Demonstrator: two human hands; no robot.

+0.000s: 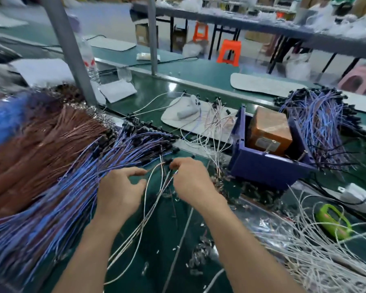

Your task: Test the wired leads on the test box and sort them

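Note:
A large fan of blue and purple wired leads [76,176] with black ends covers the left of the green bench. My left hand [120,191] hovers at its right edge, fingers loosely curled, thumb and forefinger apart, holding nothing that I can see. My right hand [190,180] pinches the black end of a thin white lead [150,199] that trails down toward me. The test box [270,130], an orange-brown block, sits in a tilted blue bin [262,166] to the right. A second heap of blue leads [323,123] lies behind the bin.
Brown leads [36,149] lie at far left. Loose white leads [317,250] and a green tape dispenser [332,220] fill the right foreground. A white pad [197,117] with a few leads lies behind my hands. A grey post [72,49] stands at the back left.

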